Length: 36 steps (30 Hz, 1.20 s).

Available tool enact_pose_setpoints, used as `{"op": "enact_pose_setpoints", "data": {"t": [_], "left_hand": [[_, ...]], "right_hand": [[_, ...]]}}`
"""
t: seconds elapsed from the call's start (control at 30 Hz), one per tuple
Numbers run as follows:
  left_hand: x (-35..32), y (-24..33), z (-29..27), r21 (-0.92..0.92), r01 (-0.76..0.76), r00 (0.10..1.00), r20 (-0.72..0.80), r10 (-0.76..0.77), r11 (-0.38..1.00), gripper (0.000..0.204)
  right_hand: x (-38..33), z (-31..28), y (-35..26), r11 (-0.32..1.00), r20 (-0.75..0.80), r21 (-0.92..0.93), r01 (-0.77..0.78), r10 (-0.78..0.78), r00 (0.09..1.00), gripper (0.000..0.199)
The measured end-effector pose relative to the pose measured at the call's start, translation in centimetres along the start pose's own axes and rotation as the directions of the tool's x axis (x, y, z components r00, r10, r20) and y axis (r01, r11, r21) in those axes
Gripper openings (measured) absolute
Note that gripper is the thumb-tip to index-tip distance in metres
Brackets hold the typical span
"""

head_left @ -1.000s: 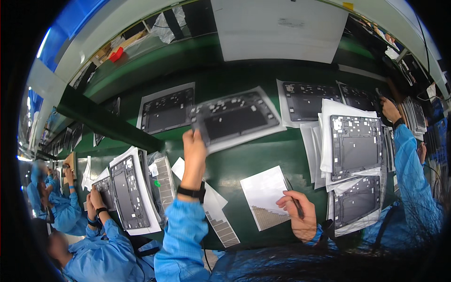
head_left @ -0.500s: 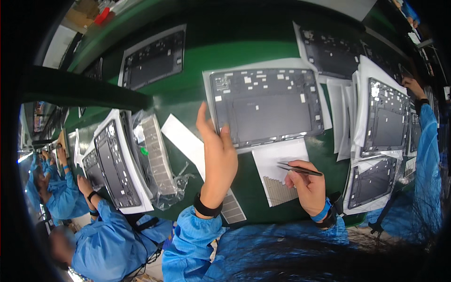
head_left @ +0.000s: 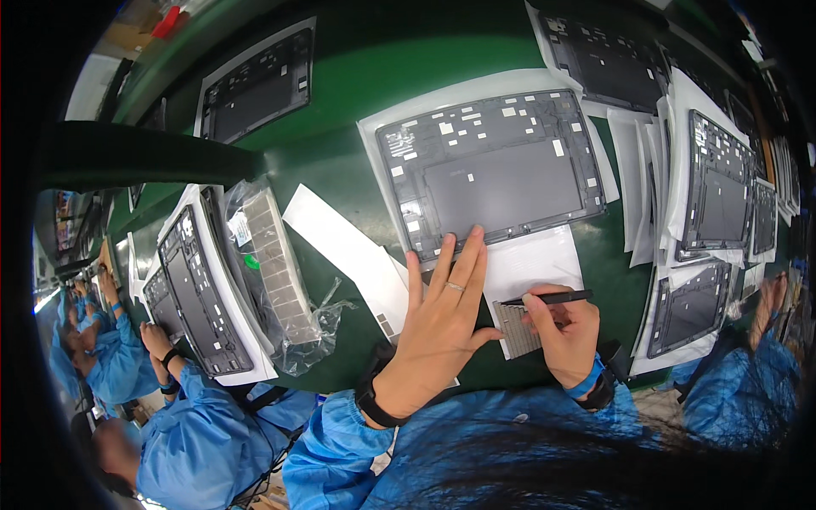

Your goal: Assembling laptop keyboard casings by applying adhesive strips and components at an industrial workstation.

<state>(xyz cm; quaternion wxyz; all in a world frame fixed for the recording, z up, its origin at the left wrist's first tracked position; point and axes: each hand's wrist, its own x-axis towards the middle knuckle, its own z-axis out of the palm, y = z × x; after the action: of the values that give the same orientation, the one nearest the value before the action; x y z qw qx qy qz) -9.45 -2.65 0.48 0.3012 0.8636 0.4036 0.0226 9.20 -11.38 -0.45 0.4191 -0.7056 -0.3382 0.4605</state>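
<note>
A dark grey tablet housing [head_left: 501, 183] with small white pads stuck over it lies on a white sheet in front of me. My left hand [head_left: 446, 319] is spread out, its fingertips at the housing's near edge. Black tweezers [head_left: 557, 297] are pinched in my right hand [head_left: 565, 333]. Their tips are at the strips of a sheet of grey stickers [head_left: 515, 330], whose upper part is bare white backing [head_left: 535, 263]. Another white sheet [head_left: 340, 246] slants beside my left hand, partly hidden under it.
A clear plastic bag [head_left: 276, 263] with a stack of grey sticker sheets lies left on the green bench [head_left: 399, 51]. More housings [head_left: 204, 289] on white sheets lie left, behind, and in a stack [head_left: 718, 187] on the right. Co-workers in blue sit on both sides.
My left hand has come down from the housing's left side and spread at its near edge. The right hand's tweezers have lowered to the sticker strips. The view has shifted slightly.
</note>
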Motion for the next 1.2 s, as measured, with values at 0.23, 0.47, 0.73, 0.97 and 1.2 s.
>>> {"op": "enact_pose_setpoints", "data": {"t": [0.23,0.47,0.73,0.97,1.2], "left_hand": [[0.1,0.2,-0.3,0.028,0.012,1.0,0.002,-0.012,1.0,0.117],[1.6,-0.9,-2.0,-0.084,0.064,0.988,-0.137,-0.075,0.994,0.114],[6.4,-5.1,-4.1,-0.001,0.177,0.922,-0.349,-0.167,0.984,0.097],[5.4,-4.2,-3.8,-0.064,0.225,0.918,-0.32,-0.233,0.972,0.102],[5.9,-3.7,-4.7,-0.07,0.273,0.928,-0.244,-0.282,0.959,0.097]], "right_hand": [[-0.7,-0.7,-0.2,0.953,-0.07,0.288,-0.096,0.121,0.99,0.015],[4.8,0.1,-7.0,0.955,-0.208,0.237,0.179,-0.13,0.969,0.026],[19.2,8.7,-7.7,0.931,-0.022,0.273,0.244,-0.247,0.969,0.022],[17.3,9.4,-6.9,0.945,-0.078,0.217,0.244,-0.233,0.969,0.022],[17.5,10.0,-6.7,0.951,-0.131,0.133,0.279,-0.262,0.956,0.022]]}}
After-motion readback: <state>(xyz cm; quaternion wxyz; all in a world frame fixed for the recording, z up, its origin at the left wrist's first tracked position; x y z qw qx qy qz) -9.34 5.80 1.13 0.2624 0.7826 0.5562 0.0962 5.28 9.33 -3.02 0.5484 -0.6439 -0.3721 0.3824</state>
